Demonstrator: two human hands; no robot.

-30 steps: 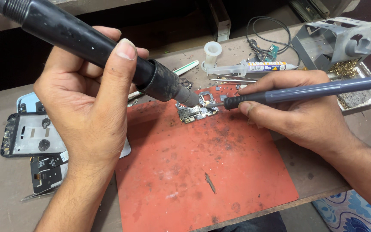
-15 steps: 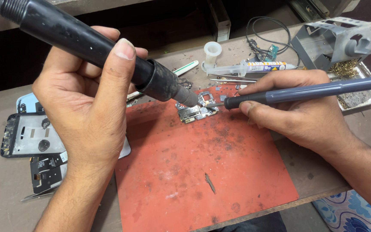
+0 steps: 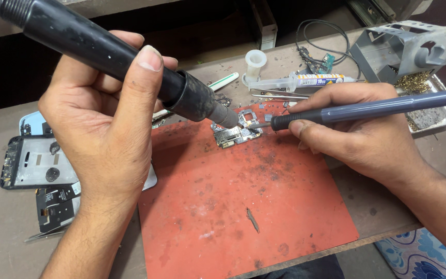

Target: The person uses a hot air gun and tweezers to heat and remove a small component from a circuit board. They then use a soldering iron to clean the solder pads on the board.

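My left hand (image 3: 104, 129) grips a thick black hot-air handpiece (image 3: 104, 57), whose metal nozzle points down at a small phone circuit board (image 3: 236, 132) lying at the top of a red work mat (image 3: 243, 206). My right hand (image 3: 357, 134) holds a slim dark-grey tool (image 3: 378, 109) like a pen, its fine tip touching the board's right side.
An opened phone frame (image 3: 32, 163) and dark phone parts (image 3: 55, 206) lie left of the mat. Behind the board are a syringe of paste (image 3: 305, 81), tweezers (image 3: 280, 95), a white spool (image 3: 255, 61), wires and a grey metal tool stand (image 3: 403, 49). A small dark sliver (image 3: 253, 219) rests on the mat.
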